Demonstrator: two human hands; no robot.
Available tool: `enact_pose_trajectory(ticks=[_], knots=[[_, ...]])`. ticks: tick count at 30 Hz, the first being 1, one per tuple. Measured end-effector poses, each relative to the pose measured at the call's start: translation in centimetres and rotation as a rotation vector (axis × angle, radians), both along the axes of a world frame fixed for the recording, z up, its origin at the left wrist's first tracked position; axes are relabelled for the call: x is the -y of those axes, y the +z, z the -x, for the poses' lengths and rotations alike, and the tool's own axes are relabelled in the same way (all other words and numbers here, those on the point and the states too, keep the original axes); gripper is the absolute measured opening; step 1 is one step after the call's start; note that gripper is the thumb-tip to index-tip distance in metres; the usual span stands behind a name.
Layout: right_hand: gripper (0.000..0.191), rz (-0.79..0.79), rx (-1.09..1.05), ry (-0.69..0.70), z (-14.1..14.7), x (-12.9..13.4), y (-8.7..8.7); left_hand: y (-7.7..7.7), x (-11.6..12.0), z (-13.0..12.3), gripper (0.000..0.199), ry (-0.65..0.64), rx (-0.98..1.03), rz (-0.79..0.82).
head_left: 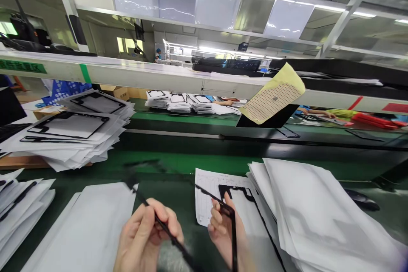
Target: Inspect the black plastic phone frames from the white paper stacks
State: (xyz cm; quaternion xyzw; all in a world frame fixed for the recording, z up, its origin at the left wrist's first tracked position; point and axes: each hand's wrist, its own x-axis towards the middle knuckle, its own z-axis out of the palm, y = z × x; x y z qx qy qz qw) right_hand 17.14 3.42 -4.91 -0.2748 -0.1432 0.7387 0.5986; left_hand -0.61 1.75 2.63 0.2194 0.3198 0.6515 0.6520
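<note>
My left hand (148,231) pinches a thin black strip (174,238) between thumb and fingers; its upper end is smeared by motion. In my right hand (228,229) is the corner of a thin black frame (233,238), with the fingers curled around it. Whether both hands hold the same frame, I cannot tell. Below and left of my left hand lie white sheets (86,221). Beside my right hand, another black frame (251,197) rests on a white sheet, partly over a printed form (204,199).
A thick stack of white sheets (318,212) lies right, near a dark mouse (361,199). Stacked sheets with black frames (76,125) stand left. A yellow perforated sheet (274,95) hangs from the shelf (159,72). Across the green bench, co-workers' hands (330,114) show.
</note>
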Motion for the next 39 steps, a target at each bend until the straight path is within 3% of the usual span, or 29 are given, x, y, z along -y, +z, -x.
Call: enact_pose_trajectory(ticks=[2, 6, 8, 11, 14, 20, 30, 35, 39], knots=[[0.038, -0.067, 0.166, -0.016, -0.2, 0.8, -0.9, -1.3, -1.1, 0.6, 0.045, -0.072, 0.0, -0.04], [0.038, -0.175, 0.436, -0.089, -0.5, 2.2, -2.2, -4.2, -3.2, 1.3, 0.037, -0.003, -0.248, -0.065], [0.038, -0.144, 0.503, -0.143, -0.6, 2.5, -2.8, -5.6, -3.8, 1.5, 0.039, -0.015, -0.351, -0.011], [0.041, -0.105, 0.578, -0.208, -0.7, 2.4, -3.6, -7.3, -3.8, 1.6, 0.06, -0.075, -0.36, 0.051], [0.044, -0.089, 0.565, -0.26, -0.7, 2.1, -4.3, -8.4, -3.3, 1.7, 0.055, -0.114, -0.328, 0.036], [0.044, -0.055, 0.528, -0.333, -0.9, 1.9, -4.8, -9.0, -2.7, 2.0, 0.042, -0.204, -0.341, -0.004], [0.042, -0.077, 0.592, -0.293, -1.9, 2.3, -4.2, -9.7, -2.9, 1.9, 0.043, -0.197, -0.341, -0.068], [0.041, -0.116, 0.694, -0.239, -1.9, 2.6, -3.9, -10.6, -2.6, 2.0, 0.046, -0.087, -0.404, -0.043], [0.048, -0.135, 0.857, -0.089, -0.3, 2.6, -4.1, -11.1, -2.0, 6.3, 0.047, 0.075, -0.539, -0.002]])
